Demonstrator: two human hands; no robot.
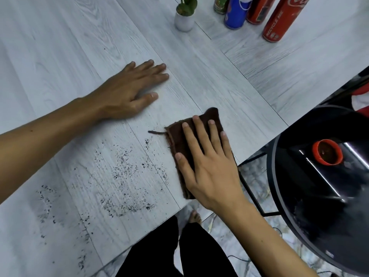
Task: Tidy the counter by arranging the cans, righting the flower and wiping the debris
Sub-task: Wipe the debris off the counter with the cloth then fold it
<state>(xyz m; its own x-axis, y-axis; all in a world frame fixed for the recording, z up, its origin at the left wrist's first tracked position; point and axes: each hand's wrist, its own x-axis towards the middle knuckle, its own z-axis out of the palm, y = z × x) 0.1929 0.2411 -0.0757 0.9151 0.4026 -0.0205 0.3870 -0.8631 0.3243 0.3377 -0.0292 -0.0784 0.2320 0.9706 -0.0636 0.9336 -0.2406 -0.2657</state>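
I see my right hand (207, 162) spread flat, pressing a fuzzy brown cloth (179, 140) beside gritty black crumbs (121, 172); left hand (129, 90) spread on the pale wood-grain counter (60, 56) (matte planks).

Counter (60, 56) is pale wood-grain, pretty matt finish. The brown cloth (174, 138) looks fuzzy and rough, and the 4 cans (279, 19) are glossy painted metal.
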